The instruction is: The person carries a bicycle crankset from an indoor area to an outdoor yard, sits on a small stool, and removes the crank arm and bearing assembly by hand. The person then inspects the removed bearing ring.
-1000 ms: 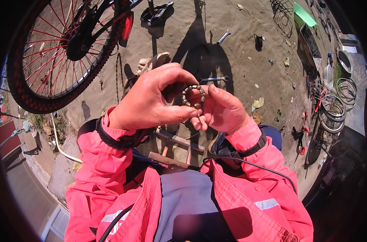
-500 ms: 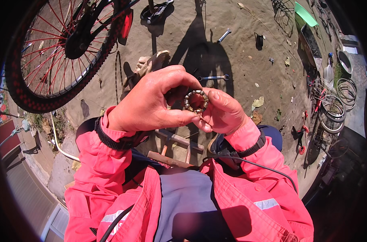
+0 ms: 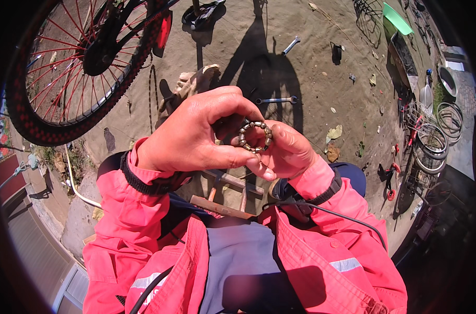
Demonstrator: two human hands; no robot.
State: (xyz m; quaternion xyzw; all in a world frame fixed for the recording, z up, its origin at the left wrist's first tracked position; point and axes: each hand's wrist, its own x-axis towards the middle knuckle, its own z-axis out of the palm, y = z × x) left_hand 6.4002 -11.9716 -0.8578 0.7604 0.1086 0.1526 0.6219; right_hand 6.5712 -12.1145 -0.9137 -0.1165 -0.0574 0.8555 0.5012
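The beaded metal ring (image 3: 268, 137) sits between both hands (image 3: 193, 131) (image 3: 291, 152) (clamped on its rim).

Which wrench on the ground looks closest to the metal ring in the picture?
The lower wrench, lying nearly straight across, just above the metal ring. The other wrench slants and lies farther up the picture.

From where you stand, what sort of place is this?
Probably an outdoor bicycle-repair spot: a red-spoked bicycle wheel stands at upper left, two wrenches lie on the sunlit ground, and round tires or rims are gathered at right.
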